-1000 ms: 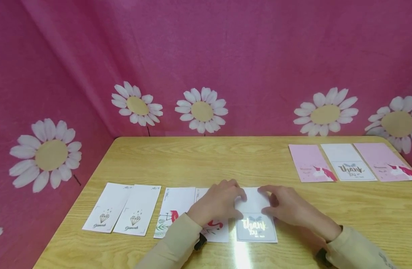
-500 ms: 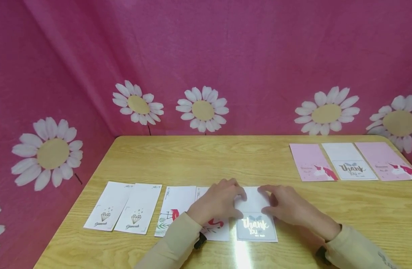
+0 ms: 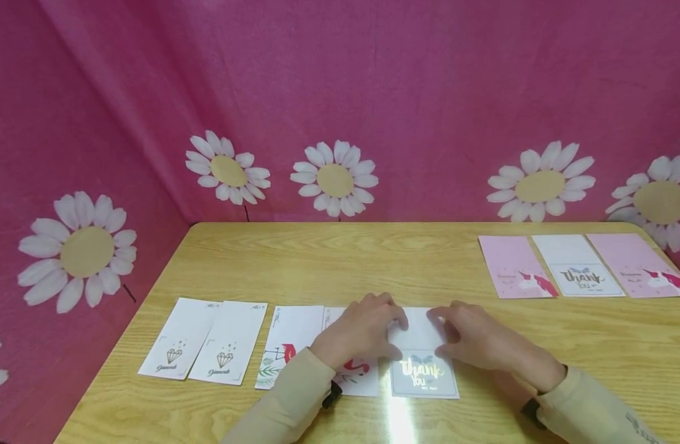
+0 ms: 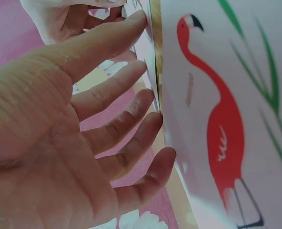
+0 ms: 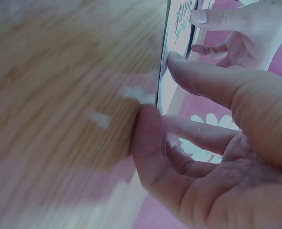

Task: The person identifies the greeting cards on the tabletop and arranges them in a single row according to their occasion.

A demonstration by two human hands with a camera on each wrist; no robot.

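A white "Thank You" card with shiny lettering lies flat on the table between both hands. My left hand reaches over a flamingo card, partly hiding it, with thumb and fingertips at the left side of the "Thank You" card. In the left wrist view the fingers of the left hand are spread and only slightly bent, beside the red flamingo. My right hand rests its thumb and index finger at the card's right side. The right wrist view shows that hand with gently bent fingers near the card's edge.
Another flamingo card lies left of the left hand, partly behind the sleeve. Two diamond cards lie further left. At the far right are two pink unicorn cards with a second "Thank You" card between them. A pink daisy-patterned cloth hangs behind the table.
The right thumb has shifted very slightly to the right, toward the card's edge. The left hand and the cards stay in place; the head view has tilted a little.
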